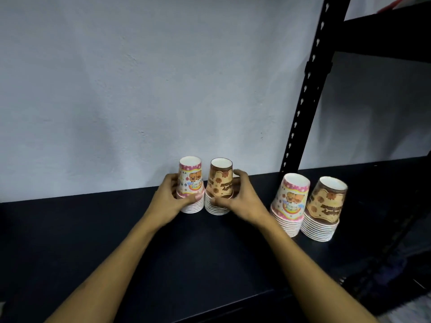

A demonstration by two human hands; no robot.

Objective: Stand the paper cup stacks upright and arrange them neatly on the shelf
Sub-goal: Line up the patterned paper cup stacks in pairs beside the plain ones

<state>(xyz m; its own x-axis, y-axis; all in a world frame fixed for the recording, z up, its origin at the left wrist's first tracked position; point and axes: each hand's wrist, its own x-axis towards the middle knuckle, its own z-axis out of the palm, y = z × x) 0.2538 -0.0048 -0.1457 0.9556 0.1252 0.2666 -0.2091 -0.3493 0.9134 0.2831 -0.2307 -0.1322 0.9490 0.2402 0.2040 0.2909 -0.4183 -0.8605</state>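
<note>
Two paper cup stacks stand mouth-down, side by side near the back of the black shelf (93,241): a pink patterned stack (191,180) on the left and a brown patterned stack (220,183) touching it on the right. My left hand (171,201) wraps the pink stack from its left side. My right hand (242,199) wraps the brown stack from its right side. Further right, a second pink stack (291,201) and a second brown stack (324,208) stand upright next to each other, untouched.
A pale wall rises behind the shelf. A black perforated upright post (303,101) stands at the back right, with an upper shelf (384,31) jutting out above. The shelf's front edge runs along the bottom of the view.
</note>
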